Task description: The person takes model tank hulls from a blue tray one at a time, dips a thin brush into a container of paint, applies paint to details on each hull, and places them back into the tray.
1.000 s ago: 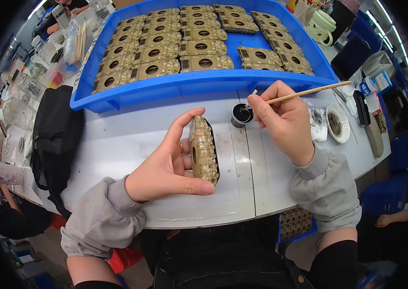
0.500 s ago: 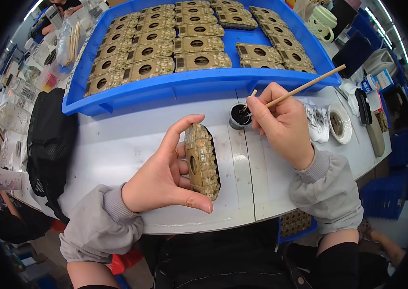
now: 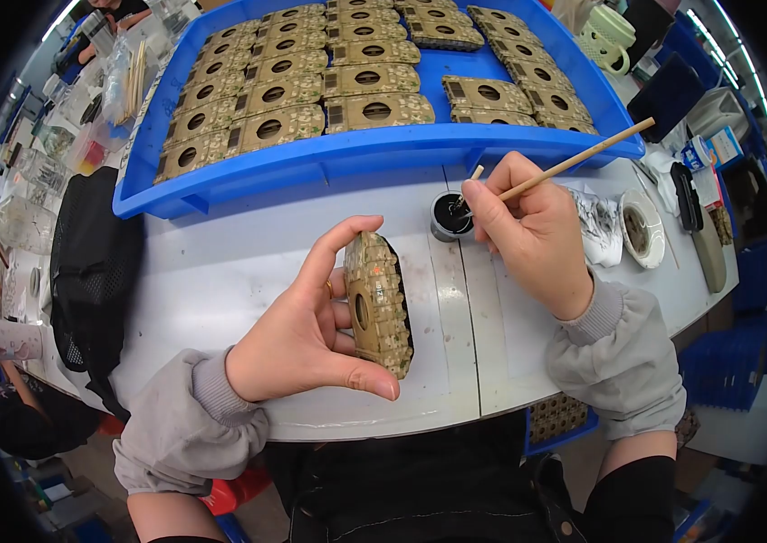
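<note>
My left hand (image 3: 297,330) grips a camouflage-painted model tank hull (image 3: 374,308) on its edge, thumb at the lower end and index finger at the top. A round hole shows in the hull's face, and its dark, notched side faces right. My right hand (image 3: 528,231) pinches a thin wooden stick (image 3: 583,156), slanting up to the right. The stick's lower end is hidden by my fingers; a thin tip reaches a small jar of black paint (image 3: 445,226). A short pale stick end (image 3: 478,172) shows beside my right thumb.
A large blue tray (image 3: 383,143) behind my hands holds rows of similar camouflage hulls (image 3: 374,110). To the right lie a stained white tissue (image 3: 599,226) and a white dish (image 3: 653,244). A black mesh bag (image 3: 98,262) is on the left, near clear plastic containers (image 3: 26,222).
Both hands stay almost in place, with the tip still at the paint jar. The hull has turned very slightly. At the lower right, another person's arm has gone from view.
</note>
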A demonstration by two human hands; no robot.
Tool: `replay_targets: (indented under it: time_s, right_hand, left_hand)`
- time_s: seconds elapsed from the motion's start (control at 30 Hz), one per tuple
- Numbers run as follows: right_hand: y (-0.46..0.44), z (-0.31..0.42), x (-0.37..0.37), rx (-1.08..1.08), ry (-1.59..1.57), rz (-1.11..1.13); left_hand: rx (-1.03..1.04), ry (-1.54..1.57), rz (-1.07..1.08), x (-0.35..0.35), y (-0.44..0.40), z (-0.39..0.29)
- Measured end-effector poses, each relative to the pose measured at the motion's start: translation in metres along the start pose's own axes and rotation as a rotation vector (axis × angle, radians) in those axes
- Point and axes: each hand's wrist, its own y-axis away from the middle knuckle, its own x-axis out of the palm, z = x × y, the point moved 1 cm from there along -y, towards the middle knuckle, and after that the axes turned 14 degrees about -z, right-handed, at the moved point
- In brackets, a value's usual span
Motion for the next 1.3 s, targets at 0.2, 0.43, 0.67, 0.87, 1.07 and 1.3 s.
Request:
replay_targets:
  time_s: [0.2,0.43,0.67,0.87,1.07,1.3]
  right_hand:
    - [0.002,0.007,-0.003,-0.002,-0.136,-0.048]
    - [0.028,0.024,0.011,-0.172,-0.589,-0.007]
    - [0.047,0.035,0.009,-0.225,-0.528,0.254]
    - [0.050,0.030,0.012,-0.180,-0.532,0.257]
    - [0.049,0.029,0.013,-0.152,-0.534,0.264]
    - [0.048,0.028,0.012,-0.234,-0.497,0.301]
  left_hand:
    - [0.015,0.006,0.001,0.000,-0.002,0.002]
    - [0.176,-0.027,0.009,-0.005,-0.003,0.012]
    - [0.225,-0.041,0.016,-0.007,-0.006,0.016]
    - [0.265,-0.030,0.015,-0.007,-0.009,0.020]
    - [0.240,-0.024,0.002,-0.007,-0.008,0.017]
    - [0.305,-0.094,-0.041,-0.005,-0.006,0.019]
